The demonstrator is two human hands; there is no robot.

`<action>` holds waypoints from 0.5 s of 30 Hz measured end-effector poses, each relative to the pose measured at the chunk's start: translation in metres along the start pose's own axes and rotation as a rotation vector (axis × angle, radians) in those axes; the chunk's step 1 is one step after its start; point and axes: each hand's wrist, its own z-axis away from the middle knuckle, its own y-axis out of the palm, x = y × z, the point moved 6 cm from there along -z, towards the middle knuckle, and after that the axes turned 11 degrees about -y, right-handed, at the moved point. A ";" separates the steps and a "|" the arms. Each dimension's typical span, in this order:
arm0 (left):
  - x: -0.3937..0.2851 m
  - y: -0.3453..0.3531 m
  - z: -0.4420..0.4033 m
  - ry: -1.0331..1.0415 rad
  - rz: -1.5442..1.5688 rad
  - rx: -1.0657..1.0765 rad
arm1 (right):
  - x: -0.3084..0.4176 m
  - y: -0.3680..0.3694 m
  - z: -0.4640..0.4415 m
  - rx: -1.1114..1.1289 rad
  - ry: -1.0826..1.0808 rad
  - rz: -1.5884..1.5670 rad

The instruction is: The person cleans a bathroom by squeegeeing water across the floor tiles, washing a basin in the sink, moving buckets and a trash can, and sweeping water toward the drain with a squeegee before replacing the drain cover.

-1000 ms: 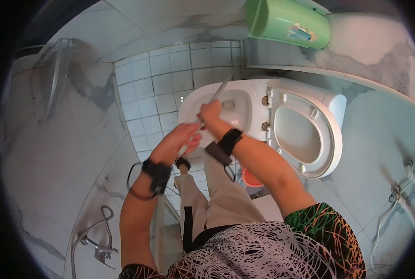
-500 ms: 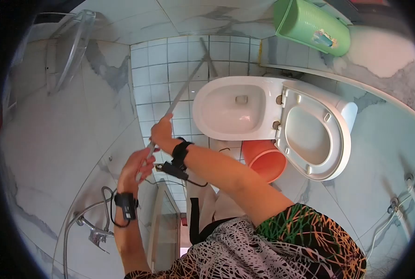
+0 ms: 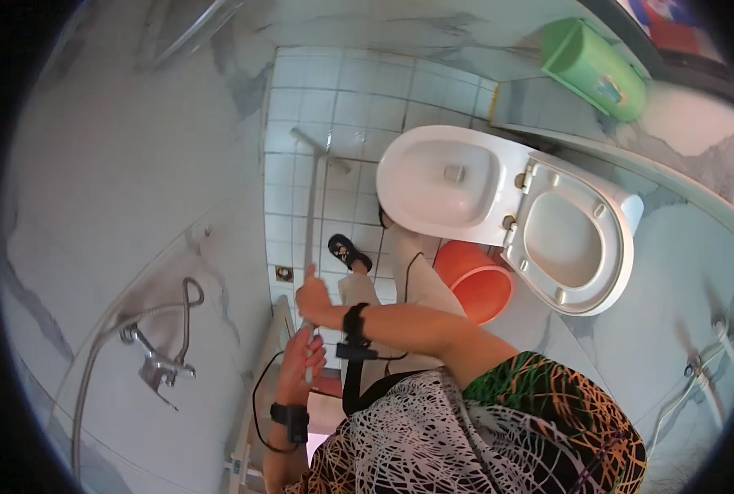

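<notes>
A long-handled floor squeegee [image 3: 310, 210] slants down over the white floor tiles, its narrow crossbar head lying on the tiles left of the toilet bowl. My right hand [image 3: 316, 300] is closed round the lower part of the handle. Just below it, my left hand [image 3: 302, 356] wraps the handle near its end. Both wrists carry black bands with small boxes and cables. The white toilet [image 3: 441, 177], lid and seat raised, stands right of the squeegee head.
An orange bucket [image 3: 475, 284] stands beside the toilet, close to my legs. A dark slipper [image 3: 350, 252] is on one foot. On the left wall is a shower tap [image 3: 157, 362] with a hose. A green holder [image 3: 595, 70] hangs at upper right. A floor drain [image 3: 284, 273] lies by the left wall.
Both hands have drawn the squeegee back toward my body and to the right. Its head has moved closer and leftward, and the handle is now steeper. My view has shifted too.
</notes>
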 end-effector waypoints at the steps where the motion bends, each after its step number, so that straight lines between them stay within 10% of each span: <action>1: 0.004 -0.006 -0.001 -0.018 -0.007 -0.115 | -0.005 -0.004 -0.004 -0.004 -0.068 0.087; 3: -0.002 -0.002 -0.013 -0.010 -0.049 -0.336 | 0.009 -0.041 -0.014 -0.085 -0.146 0.124; 9: -0.060 0.042 -0.160 0.019 0.043 0.394 | 0.048 -0.145 -0.114 -0.267 -0.167 0.212; 15: -0.030 -0.038 -0.138 0.020 0.026 -0.067 | -0.028 -0.056 -0.142 -0.152 -0.237 0.085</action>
